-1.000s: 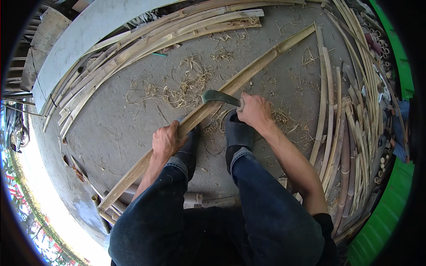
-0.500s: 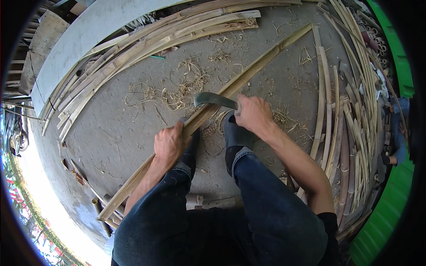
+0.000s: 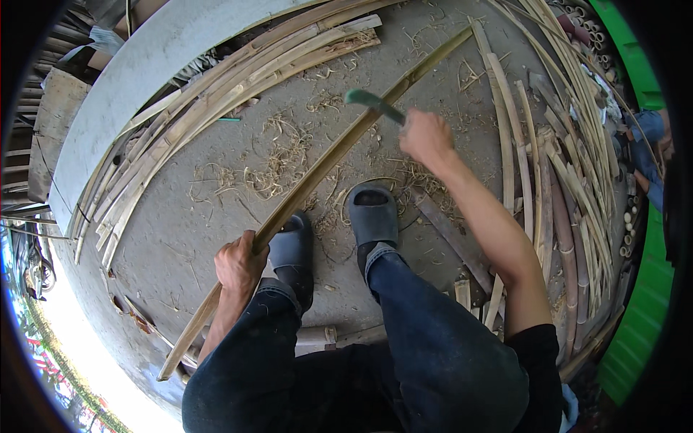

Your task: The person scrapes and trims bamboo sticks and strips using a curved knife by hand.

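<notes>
A long split bamboo strip (image 3: 317,169) slants from the lower left to the upper right, over my slippered feet. My left hand (image 3: 240,262) is wrapped round its lower part. In my closed right hand (image 3: 427,136) is the handle of a sickle-like curved knife (image 3: 374,103). The dark blade, slightly smeared by motion, lies across the upper part of the strip, its rounded tip pointing left. From this view I cannot tell whether the edge touches the bamboo. My fingers hide most of the handle.
Curly bamboo shavings (image 3: 281,151) litter the concrete floor. Split bamboo lengths (image 3: 238,68) lie in a curved pile at the far left. More strips (image 3: 530,151) are heaped on the right, near a green ribbed panel (image 3: 639,303). Another person (image 3: 650,155) is at the right edge.
My left hand has slid down and left along the strip. My right hand and the knife have moved up and to the right, farther from my feet. My view has shifted slightly.
</notes>
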`<action>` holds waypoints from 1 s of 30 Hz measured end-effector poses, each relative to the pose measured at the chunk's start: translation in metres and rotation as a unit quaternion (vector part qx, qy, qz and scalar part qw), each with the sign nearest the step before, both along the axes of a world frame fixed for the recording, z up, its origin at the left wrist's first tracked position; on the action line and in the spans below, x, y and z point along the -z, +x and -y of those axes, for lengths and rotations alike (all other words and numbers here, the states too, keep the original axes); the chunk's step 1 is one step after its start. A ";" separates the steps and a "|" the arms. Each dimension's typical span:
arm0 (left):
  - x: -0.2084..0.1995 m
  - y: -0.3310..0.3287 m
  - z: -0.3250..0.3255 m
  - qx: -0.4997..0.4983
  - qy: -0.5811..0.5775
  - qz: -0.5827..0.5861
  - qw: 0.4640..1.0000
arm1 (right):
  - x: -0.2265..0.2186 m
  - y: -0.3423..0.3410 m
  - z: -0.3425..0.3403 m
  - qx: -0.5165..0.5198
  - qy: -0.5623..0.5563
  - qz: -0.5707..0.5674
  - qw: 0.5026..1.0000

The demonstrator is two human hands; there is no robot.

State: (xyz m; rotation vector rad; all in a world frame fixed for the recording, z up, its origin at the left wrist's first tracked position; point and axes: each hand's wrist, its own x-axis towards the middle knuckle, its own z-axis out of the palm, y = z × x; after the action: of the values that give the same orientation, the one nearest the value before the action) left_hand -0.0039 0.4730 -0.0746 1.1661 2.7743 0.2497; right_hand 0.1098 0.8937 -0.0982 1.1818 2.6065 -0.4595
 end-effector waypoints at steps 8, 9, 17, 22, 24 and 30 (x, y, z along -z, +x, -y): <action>0.021 0.014 0.050 -0.051 -0.011 0.025 0.998 | 0.025 0.093 -0.170 0.098 0.035 -0.075 0.992; 0.020 0.011 0.050 -0.057 -0.020 0.039 0.997 | 0.021 0.079 -0.131 0.120 -0.084 -0.125 0.981; -0.001 -0.017 -0.045 -0.049 -0.037 0.127 0.990 | 0.042 -0.019 0.108 0.274 -0.460 -0.416 0.735; -0.022 -0.046 0.010 -0.031 -0.051 0.178 0.982 | 0.083 -0.039 0.097 0.328 -0.463 -0.514 0.643; -0.026 -0.059 0.069 -0.087 -0.149 0.195 0.965 | 0.070 -0.042 0.088 0.314 -0.466 -0.475 0.677; -0.007 -0.029 0.101 -0.128 -0.156 0.161 0.966 | 0.000 -0.045 0.067 0.205 -0.389 -0.304 0.845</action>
State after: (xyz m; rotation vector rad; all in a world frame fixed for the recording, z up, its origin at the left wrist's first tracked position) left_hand -0.0326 0.3721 -0.0673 0.6303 2.5462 0.0169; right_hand 0.0647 0.8264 -0.0978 1.3913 2.0911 -2.0286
